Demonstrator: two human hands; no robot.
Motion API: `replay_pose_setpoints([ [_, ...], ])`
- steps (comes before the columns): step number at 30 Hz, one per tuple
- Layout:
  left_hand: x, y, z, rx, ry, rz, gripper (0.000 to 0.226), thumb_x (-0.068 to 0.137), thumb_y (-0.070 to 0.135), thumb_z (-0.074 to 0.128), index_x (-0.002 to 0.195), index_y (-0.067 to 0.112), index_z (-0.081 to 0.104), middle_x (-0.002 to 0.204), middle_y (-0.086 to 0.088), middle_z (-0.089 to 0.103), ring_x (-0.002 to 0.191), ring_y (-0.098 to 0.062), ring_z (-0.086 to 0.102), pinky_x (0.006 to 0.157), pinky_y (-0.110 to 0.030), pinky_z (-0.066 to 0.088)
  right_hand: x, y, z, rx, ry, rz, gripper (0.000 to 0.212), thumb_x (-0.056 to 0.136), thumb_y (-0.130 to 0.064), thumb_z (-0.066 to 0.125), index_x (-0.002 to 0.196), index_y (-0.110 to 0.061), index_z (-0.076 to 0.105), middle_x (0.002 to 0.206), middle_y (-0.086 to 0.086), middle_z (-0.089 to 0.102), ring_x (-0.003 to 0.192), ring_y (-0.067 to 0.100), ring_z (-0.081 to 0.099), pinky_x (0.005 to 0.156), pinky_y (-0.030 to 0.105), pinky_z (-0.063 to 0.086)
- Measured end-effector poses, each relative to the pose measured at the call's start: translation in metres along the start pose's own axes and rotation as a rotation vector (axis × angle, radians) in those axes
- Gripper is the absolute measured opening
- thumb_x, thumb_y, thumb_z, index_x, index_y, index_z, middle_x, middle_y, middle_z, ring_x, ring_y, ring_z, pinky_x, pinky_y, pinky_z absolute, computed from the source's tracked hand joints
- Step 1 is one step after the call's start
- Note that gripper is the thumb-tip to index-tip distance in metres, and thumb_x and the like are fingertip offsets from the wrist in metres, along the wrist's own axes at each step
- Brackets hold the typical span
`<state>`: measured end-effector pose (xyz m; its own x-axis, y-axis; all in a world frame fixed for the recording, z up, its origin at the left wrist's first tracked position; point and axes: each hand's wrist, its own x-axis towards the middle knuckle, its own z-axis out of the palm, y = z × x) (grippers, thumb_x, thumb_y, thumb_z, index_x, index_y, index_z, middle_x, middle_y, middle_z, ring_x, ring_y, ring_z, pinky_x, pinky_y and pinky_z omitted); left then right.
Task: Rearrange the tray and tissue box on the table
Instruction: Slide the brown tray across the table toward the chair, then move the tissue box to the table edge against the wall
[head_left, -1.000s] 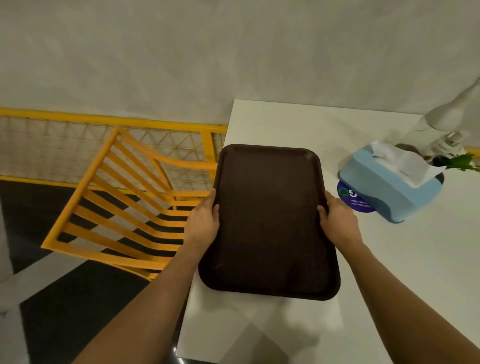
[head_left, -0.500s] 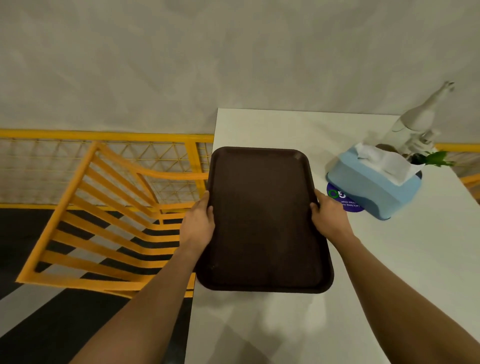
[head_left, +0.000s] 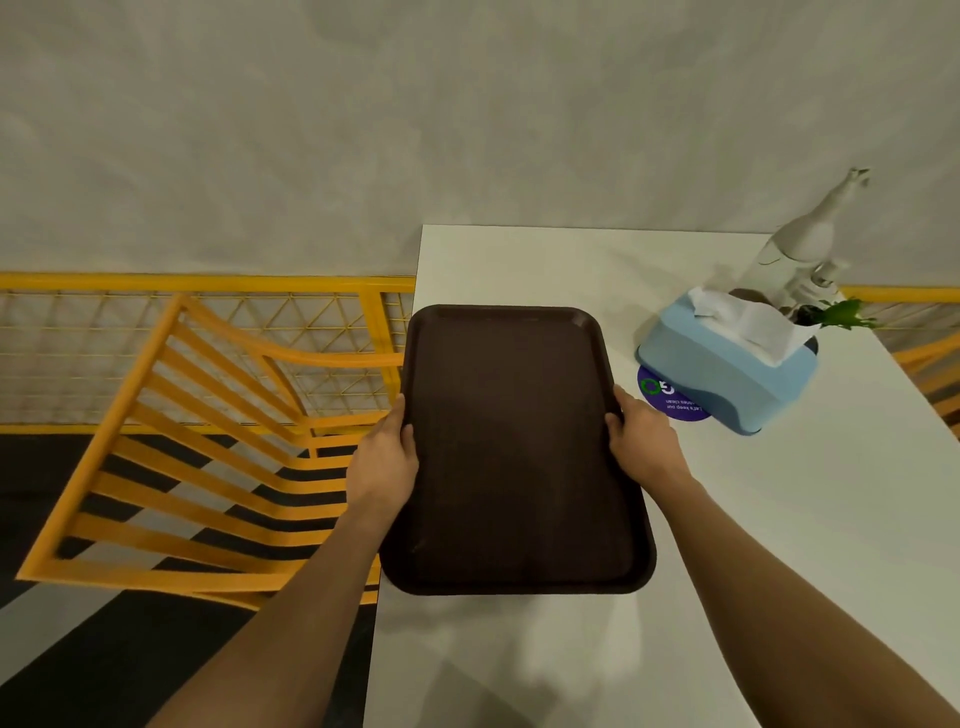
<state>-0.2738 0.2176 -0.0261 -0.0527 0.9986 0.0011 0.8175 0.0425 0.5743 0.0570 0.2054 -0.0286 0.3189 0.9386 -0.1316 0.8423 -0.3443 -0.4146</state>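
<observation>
Count: one tray (head_left: 514, 447), one tissue box (head_left: 727, 371), two hands. Tray is dark brown, rectangular, rounded corners, raised rim, nothing on it; it sits at the left edge of the white table (head_left: 779, 519), between the hands. Left hand (head_left: 383, 462) clasps its left long edge, right hand (head_left: 641, 441) its right long edge, thumbs over the rim. Tissue box is light blue, one white tissue sticking up; it stands beyond and right of the right hand, partly covering a purple round sticker (head_left: 670, 397).
</observation>
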Motion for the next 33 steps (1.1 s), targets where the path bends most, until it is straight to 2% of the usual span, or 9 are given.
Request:
replay_pose_setpoints([
  [4,0.000,0.000,-0.001,0.019,-0.002,0.006,0.053,0.107,0.028,0.041,0.159,0.019,0.031,0.126,-0.009,0.067,0.106,-0.026,0.066,0.085,-0.038,0.056,-0.002,0.000,0.000,-0.002,0.008,-0.010,0.052,0.108,-0.026,0.047,0.158,-0.017,0.035,0.142,0.014,0.059,0.120,0.033,0.063,0.099,0.046,0.051],
  [10,0.002,-0.005,-0.003,-0.017,-0.052,0.031,0.055,0.106,0.032,0.042,0.159,0.021,0.029,0.139,-0.009,0.061,0.114,-0.029,0.065,0.089,-0.046,0.057,-0.003,-0.003,-0.008,0.026,-0.010,0.003,0.052,0.108,-0.030,0.048,0.157,-0.018,0.036,0.143,0.014,0.058,0.124,0.033,0.060,0.101,0.045,0.049],
  [14,0.002,-0.006,-0.005,-0.077,-0.067,0.063,0.059,0.104,0.036,0.047,0.159,0.022,0.028,0.149,-0.006,0.052,0.132,-0.027,0.053,0.102,-0.046,0.050,-0.009,-0.002,-0.016,0.040,0.000,0.026,0.057,0.106,-0.038,0.050,0.157,-0.018,0.036,0.142,0.013,0.058,0.127,0.033,0.058,0.103,0.047,0.048],
  [18,0.004,0.010,-0.004,-0.010,0.035,0.134,0.056,0.102,0.035,0.051,0.154,0.019,0.037,0.151,-0.007,0.046,0.140,-0.027,0.042,0.113,-0.046,0.039,-0.018,0.005,-0.028,0.063,0.090,0.049,0.053,0.104,-0.041,0.052,0.153,-0.021,0.043,0.143,0.008,0.058,0.125,0.028,0.059,0.102,0.045,0.050],
  [22,0.008,0.056,0.007,0.018,0.057,0.240,0.050,0.100,0.033,0.055,0.147,0.018,0.049,0.153,-0.006,0.045,0.143,-0.026,0.037,0.117,-0.047,0.033,-0.025,0.022,-0.054,0.156,0.266,-0.005,0.040,0.102,-0.034,0.058,0.139,-0.019,0.055,0.130,0.004,0.065,0.110,0.023,0.065,0.090,0.038,0.054],
  [27,0.015,0.138,0.036,-0.159,-0.025,0.363,0.059,0.096,0.043,0.059,0.150,0.029,0.041,0.154,0.004,0.039,0.142,-0.019,0.038,0.113,-0.042,0.038,-0.021,0.060,-0.096,0.197,0.491,-0.099,0.032,0.101,-0.029,0.060,0.130,-0.016,0.062,0.121,0.004,0.064,0.108,0.024,0.060,0.077,0.035,0.053],
  [29,0.021,0.171,0.052,-0.204,-0.095,0.396,0.072,0.092,0.049,0.065,0.154,0.029,0.034,0.155,0.004,0.035,0.141,-0.018,0.038,0.112,-0.040,0.039,-0.017,0.077,-0.109,0.178,0.580,-0.122,0.034,0.101,-0.032,0.059,0.131,-0.017,0.062,0.124,0.004,0.061,0.113,0.023,0.054,0.081,0.030,0.046],
  [33,0.034,0.230,0.087,-0.300,-0.233,0.427,0.100,0.079,0.053,0.078,0.159,0.027,0.023,0.160,0.005,0.027,0.145,-0.014,0.032,0.109,-0.027,0.032,-0.006,0.114,-0.124,0.194,0.642,-0.090,0.049,0.099,-0.045,0.061,0.141,-0.023,0.052,0.139,0.002,0.048,0.125,0.021,0.041,0.097,0.033,0.040],
])
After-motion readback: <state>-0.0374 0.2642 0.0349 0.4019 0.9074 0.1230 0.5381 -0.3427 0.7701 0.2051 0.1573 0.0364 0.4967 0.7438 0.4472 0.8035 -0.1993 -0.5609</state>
